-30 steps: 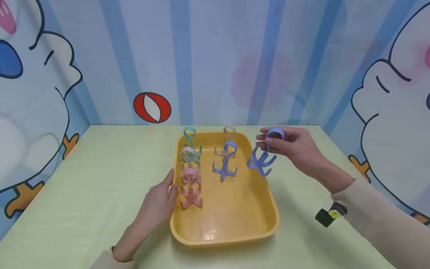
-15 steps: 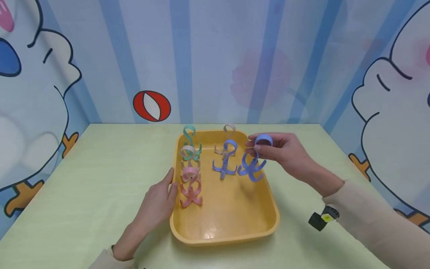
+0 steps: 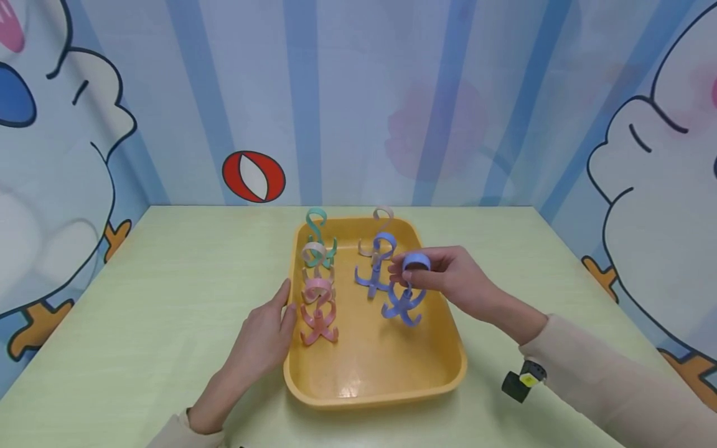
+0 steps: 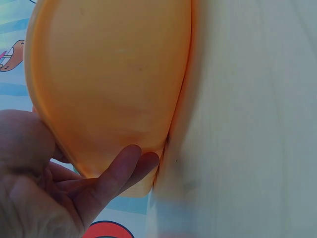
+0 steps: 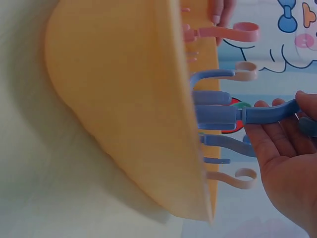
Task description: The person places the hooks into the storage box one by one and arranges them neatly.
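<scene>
My right hand pinches a blue S-shaped hanging hook by its curled top, over the right half of a yellow tray. Several upturned prongs spread from its lower end, low within the tray's walls in the right wrist view. Close to its left stands a matching blue hook; a pale pink hook is behind that one. My left hand lies along the tray's left side. In the left wrist view, extended fingers touch the tray's outer wall.
A column of hooks lines the tray's left side: a green hook at the back, a cream hook in the middle and a pink hook in front. The tray sits on a pale green table before a striped, cartoon-printed backdrop.
My right hand has carried the blue hook leftward and down, from over the tray's right rim to inside its outline. The left hand and the other hooks have stayed in place.
</scene>
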The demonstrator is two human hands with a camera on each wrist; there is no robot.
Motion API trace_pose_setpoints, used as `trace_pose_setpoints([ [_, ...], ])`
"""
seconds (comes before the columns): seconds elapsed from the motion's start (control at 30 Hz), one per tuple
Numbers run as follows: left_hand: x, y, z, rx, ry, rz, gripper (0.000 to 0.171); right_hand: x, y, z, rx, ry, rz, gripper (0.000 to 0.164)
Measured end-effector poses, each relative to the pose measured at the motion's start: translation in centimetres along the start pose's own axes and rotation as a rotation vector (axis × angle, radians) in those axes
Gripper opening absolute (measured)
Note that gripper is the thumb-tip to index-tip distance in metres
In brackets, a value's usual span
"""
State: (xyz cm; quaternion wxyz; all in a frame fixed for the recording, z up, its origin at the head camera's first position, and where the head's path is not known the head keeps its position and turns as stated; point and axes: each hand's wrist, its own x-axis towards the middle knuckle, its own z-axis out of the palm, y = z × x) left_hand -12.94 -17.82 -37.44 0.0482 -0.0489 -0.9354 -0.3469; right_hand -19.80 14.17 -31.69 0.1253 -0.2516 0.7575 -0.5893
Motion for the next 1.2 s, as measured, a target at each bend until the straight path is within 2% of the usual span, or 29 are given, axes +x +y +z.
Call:
trace_pose_setpoints([
  [0.23, -0.1, 0.1, 0.0, -0.004, -0.005, -0.004, 0.06, -0.3, 1.2, 1.2, -0.059, -0.04, 0.018, 0.03],
  [0.7, -0.1, 0.1, 0.0, -0.019, -0.009, -0.009, 0.06, 0.0, 1.9, 2.1, -0.178, -0.004, -0.006, 0.023],
  [0.93, -0.1, 0.1, 0.0, 0.0, -0.01, -0.008, 0.06, -0.2, 2.2, 2.1, -0.199, 0.017, 0.031, 0.03],
  [1.1, -0.2, 0.0, -0.1, 0.012, -0.024, -0.013, 0.06, -0.7, 1.6, 1.4, -0.246, 0.053, 0.073, 0.043],
  [1.2, -0.3, 0.0, -0.4, 0.056, -0.02, -0.001, 0.059, -1.1, 1.0, 0.5, -0.242, 0.108, 0.049, 0.047],
])
